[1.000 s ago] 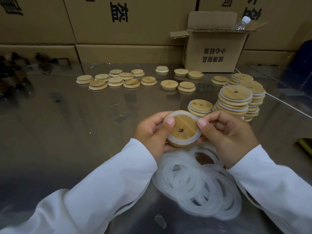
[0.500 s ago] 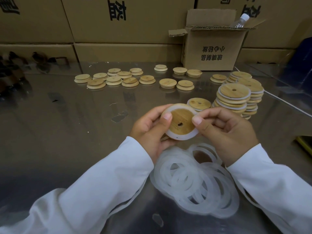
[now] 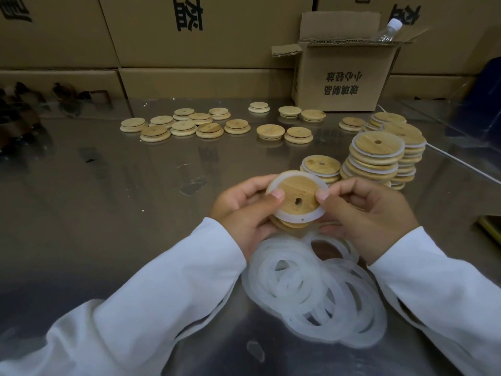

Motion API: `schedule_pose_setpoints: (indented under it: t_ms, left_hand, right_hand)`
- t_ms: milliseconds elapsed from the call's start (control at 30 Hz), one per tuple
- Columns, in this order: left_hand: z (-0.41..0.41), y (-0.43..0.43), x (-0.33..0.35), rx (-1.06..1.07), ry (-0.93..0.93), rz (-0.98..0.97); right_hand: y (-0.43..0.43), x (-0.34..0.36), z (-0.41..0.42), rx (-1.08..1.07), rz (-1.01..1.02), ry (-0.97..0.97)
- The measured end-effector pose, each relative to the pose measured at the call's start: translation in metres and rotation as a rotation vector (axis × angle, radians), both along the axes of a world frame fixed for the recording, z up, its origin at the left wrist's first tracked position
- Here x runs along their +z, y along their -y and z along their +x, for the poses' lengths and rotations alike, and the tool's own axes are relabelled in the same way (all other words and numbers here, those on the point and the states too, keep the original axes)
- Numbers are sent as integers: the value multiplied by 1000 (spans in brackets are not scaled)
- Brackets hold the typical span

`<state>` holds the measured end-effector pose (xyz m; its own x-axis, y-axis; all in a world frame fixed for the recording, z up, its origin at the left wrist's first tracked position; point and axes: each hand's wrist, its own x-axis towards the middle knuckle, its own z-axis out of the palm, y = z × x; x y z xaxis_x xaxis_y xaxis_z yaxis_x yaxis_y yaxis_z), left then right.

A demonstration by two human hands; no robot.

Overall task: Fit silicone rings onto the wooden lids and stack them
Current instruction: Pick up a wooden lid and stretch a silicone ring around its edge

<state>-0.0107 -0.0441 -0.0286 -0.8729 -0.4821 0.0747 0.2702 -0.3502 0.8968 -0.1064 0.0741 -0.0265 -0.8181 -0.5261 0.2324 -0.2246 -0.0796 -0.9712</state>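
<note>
A round wooden lid with a small hole and a white silicone ring around its raised middle is held tilted above the table. My left hand grips its left side, thumb on the ring. My right hand pinches the right edge with thumb on top. Below the hands lies a heap of loose translucent rings. A tall stack of ringed lids and a short stack stand just beyond my right hand. Several bare lids lie scattered farther back.
A shiny metal table carries everything. An open cardboard box with a plastic bottle stands at the back right, before a wall of large cartons. A clear panel edge runs along the right.
The lid has turned slightly in my hands, and both thumbs have shifted along the ring. The view has tipped a little; the stacks and loose rings lie as before.
</note>
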Motion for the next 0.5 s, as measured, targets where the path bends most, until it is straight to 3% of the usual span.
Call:
schedule_pose_setpoints:
  t_ms: [233,500]
  left_hand:
    - [3,5,-5,122,79,-367]
    - [4,7,-6,177,23,-448]
  right_hand:
    - [-3,2,8,22,97,-332]
    - [-3,2,7,55,44,-289]
